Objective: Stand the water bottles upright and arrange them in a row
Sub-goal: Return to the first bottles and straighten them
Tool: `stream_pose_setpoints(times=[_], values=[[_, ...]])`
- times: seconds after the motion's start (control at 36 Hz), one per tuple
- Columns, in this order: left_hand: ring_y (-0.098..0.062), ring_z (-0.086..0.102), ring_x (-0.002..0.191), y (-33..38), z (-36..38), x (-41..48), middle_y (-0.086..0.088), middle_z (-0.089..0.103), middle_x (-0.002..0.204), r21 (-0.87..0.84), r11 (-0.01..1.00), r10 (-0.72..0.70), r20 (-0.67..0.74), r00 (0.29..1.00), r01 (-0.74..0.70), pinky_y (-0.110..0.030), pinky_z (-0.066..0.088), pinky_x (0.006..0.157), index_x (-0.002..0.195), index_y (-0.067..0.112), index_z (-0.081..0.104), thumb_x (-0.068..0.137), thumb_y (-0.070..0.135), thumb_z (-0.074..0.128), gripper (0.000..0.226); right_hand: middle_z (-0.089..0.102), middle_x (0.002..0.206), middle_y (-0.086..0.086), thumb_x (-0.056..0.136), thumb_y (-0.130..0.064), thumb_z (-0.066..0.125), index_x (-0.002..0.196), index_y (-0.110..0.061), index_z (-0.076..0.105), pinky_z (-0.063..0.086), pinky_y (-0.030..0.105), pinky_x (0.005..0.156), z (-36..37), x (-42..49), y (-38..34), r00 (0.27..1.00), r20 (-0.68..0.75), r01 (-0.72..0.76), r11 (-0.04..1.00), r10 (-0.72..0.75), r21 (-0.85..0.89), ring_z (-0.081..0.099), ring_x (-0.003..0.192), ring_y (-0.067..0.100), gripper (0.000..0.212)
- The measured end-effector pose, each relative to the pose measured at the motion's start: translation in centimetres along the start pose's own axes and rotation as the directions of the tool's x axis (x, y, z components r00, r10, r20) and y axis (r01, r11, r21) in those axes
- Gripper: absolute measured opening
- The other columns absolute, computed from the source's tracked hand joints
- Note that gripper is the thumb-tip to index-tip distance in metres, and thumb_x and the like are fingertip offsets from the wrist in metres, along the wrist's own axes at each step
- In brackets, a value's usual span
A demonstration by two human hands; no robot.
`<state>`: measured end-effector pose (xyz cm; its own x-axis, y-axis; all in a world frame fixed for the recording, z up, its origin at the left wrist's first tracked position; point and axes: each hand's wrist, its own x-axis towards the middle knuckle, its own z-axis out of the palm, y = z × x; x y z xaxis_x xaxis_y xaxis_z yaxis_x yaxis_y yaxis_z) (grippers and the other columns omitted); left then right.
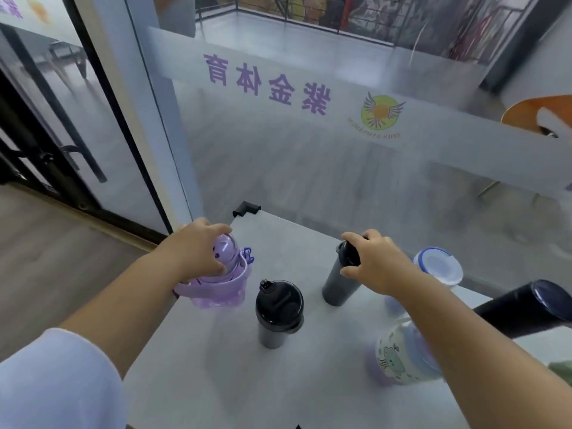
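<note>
My left hand (pixel 198 249) grips the domed lid of a purple bottle (pixel 219 286) standing upright at the table's left edge. My right hand (pixel 376 263) is closed on the top of a dark grey tumbler (pixel 339 281) standing upright further back. Between them and nearer to me, another grey tumbler with a black lid (pixel 277 314) stands on its own. A clear bottle with a blue-rimmed lid (pixel 438 266) stands to the right, behind my right hand. A pale cartoon-printed bottle (pixel 399 354) is partly hidden under my right forearm. A black bottle (pixel 526 306) lies tilted at the right.
The white table (pixel 235 382) has a black corner guard (pixel 246 208) at its far left corner. A glass partition with purple lettering (pixel 266 83) stands just behind the table. An orange chair (pixel 538 114) shows through the glass. Wooden floor (pixel 55 258) lies to the left.
</note>
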<state>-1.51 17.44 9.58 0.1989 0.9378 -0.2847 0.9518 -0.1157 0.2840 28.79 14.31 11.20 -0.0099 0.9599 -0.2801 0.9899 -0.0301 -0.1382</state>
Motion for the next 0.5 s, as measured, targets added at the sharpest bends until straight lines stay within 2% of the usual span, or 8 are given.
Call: stream_pose_setpoints(times=[0.11,0.31,0.39,0.5], values=[[-0.024,0.052,0.104,0.2,-0.2,1.4,0.002,0.049,0.124,0.007,0.998,0.059,0.015,0.998,-0.059,-0.036,0.051,0.086,0.134,0.037,0.040,0.068,0.034,0.074,0.074,0.041,0.133,0.007,0.084,-0.040,0.062,0.140,-0.031,0.032,0.044,0.041,0.094,-0.2,0.7,-0.3,1.000,-0.007,0.010,1.000,-0.010,0.016,0.039,0.118,0.031,0.065],[-0.023,0.052,0.106,1.8,-1.0,5.2,0.005,0.046,0.129,0.006,0.988,0.156,0.033,0.987,-0.156,-0.032,0.049,0.083,0.135,0.035,0.040,0.071,0.030,0.074,0.073,0.044,0.129,0.004,0.082,-0.038,0.063,0.138,-0.032,0.035,0.045,0.041,0.094,-0.3,2.4,-0.3,0.999,-0.046,0.031,0.997,-0.028,0.067,0.040,0.115,0.029,0.063],[-0.024,0.050,0.108,2.6,-1.3,7.3,0.006,0.045,0.130,-0.006,0.984,0.177,0.041,0.983,-0.176,-0.029,0.044,0.078,0.136,0.035,0.040,0.071,0.026,0.073,0.073,0.044,0.129,0.003,0.081,-0.036,0.063,0.138,-0.032,0.035,0.045,0.040,0.094,-0.6,3.2,-0.1,0.998,-0.048,0.034,0.997,-0.031,0.069,0.040,0.114,0.029,0.063],[-0.024,0.049,0.109,3.9,-1.7,10.0,0.005,0.044,0.132,-0.002,0.977,0.212,0.057,0.976,-0.212,-0.030,0.045,0.080,0.135,0.034,0.039,0.073,0.020,0.070,0.070,0.043,0.132,0.004,0.082,-0.033,0.062,0.139,-0.030,0.034,0.044,0.039,0.092,-1.1,4.6,0.3,0.999,-0.043,0.026,0.998,-0.023,0.055,0.040,0.115,0.029,0.064]])
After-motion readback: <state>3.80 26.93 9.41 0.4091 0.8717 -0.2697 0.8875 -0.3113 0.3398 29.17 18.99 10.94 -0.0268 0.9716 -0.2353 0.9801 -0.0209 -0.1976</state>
